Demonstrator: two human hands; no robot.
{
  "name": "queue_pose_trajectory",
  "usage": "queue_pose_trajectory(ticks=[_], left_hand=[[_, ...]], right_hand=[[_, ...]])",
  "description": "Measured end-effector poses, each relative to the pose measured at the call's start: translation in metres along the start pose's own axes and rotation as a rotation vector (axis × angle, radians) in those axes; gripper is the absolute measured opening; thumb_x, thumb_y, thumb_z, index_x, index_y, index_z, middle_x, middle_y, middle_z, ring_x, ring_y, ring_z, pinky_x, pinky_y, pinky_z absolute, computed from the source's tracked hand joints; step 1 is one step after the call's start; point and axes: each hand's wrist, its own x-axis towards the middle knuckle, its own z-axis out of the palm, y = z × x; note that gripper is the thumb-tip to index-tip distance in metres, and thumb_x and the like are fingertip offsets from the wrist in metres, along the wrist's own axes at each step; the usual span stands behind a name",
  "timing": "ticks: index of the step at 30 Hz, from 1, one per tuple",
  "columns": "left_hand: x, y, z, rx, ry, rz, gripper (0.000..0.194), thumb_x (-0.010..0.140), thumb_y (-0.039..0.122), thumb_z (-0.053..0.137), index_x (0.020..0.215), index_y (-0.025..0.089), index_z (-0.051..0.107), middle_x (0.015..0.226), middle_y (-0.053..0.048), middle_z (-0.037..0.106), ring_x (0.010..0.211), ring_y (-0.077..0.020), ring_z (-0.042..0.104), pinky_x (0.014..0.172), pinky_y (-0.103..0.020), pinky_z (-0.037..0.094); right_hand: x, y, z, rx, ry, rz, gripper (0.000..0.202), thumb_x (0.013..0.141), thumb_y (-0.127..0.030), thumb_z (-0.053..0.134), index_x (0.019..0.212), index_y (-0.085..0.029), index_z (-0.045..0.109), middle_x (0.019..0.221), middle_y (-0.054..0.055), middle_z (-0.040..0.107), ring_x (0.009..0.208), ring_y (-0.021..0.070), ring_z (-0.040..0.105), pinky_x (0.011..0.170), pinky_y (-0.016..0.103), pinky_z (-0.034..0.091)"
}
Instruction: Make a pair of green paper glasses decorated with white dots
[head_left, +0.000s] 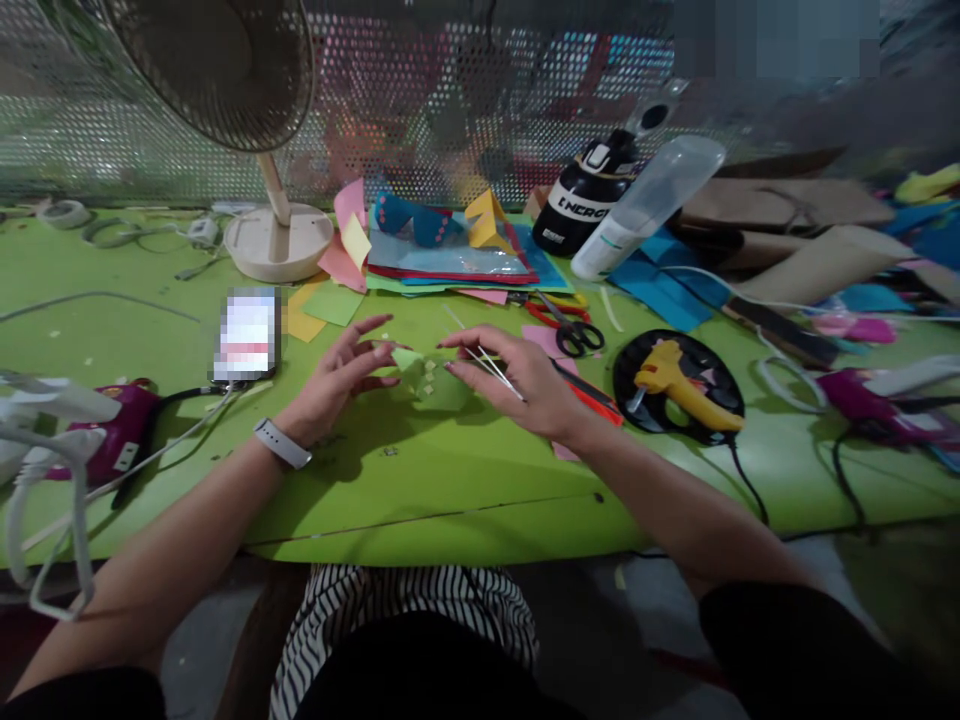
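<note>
The left hand (341,370) pinched the paper (409,368) at its 3 o'clock, nearer than the right hand (536,385), which gripped tweezers (501,377) aligned 10-to-4 o'clock.

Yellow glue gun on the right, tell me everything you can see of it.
The yellow glue gun looks plastic, with a metallic-looking nozzle aimed down-left in the view and a handle slanting down-right. It lies on its side on a round black tray. A dark cord runs from the handle's end toward the table's near edge. Nothing grips it.
</note>
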Motion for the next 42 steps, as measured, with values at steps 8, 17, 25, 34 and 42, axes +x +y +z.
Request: queue_pose_trajectory(ticks=[8,17,25,34,42], left_hand=[[-0.004,-0.012,0.016,-0.111,0.012,-0.139,0.093,0.066,0.015,0.086,0.143,0.017,0.034,0.087,-0.001,0.068,0.078,-0.0150,0.067,0.076,-0.031,0.054],[-0.006,-0.017,0.016,-0.110,0.031,-0.092,0.111,0.072,0.006,0.077,0.154,0.023,0.005,0.078,0.005,0.067,0.071,-0.0109,0.066,0.078,-0.029,0.050],[-0.005,-0.018,0.016,-0.065,0.022,-0.059,0.115,0.071,0.010,0.080,0.155,0.022,0.003,0.074,0.006,0.066,0.071,-0.0100,0.064,0.078,-0.028,0.048],[-0.007,-0.015,0.017,-0.060,0.039,-0.078,0.116,0.070,0.010,0.080,0.155,0.023,0.003,0.078,0.004,0.067,0.076,-0.0117,0.065,0.083,-0.031,0.047],[-0.006,-0.016,0.012,0.117,0.058,0.028,0.114,0.073,0.023,0.080,0.155,0.025,0.002,0.095,-0.003,0.065,0.094,-0.0179,0.063,0.094,-0.039,0.046]], right_hand=[[0.005,0.004,0.004,0.024,0.097,0.007,0.024,0.093,-0.033,0.055,0.112,-0.020,0.062,0.099,0.005,0.066,0.089,0.0191,0.062,0.078,0.032,0.049],[0.004,0.007,0.010,0.089,0.086,0.038,0.024,0.092,-0.032,0.056,0.112,-0.018,0.062,0.094,0.004,0.065,0.085,0.0173,0.061,0.077,0.031,0.048],[0.003,0.004,0.009,0.068,0.074,0.025,0.024,0.093,-0.033,0.056,0.112,-0.019,0.062,0.095,0.004,0.065,0.086,0.0178,0.061,0.078,0.031,0.047],[0.003,0.006,0.009,0.082,0.084,0.041,0.024,0.092,-0.033,0.056,0.112,-0.020,0.062,0.094,0.003,0.065,0.085,0.0171,0.061,0.078,0.031,0.047],[0.003,0.006,0.006,0.089,0.062,0.032,0.026,0.093,-0.034,0.056,0.113,-0.020,0.062,0.094,0.004,0.065,0.085,0.0172,0.061,0.077,0.031,0.048]])
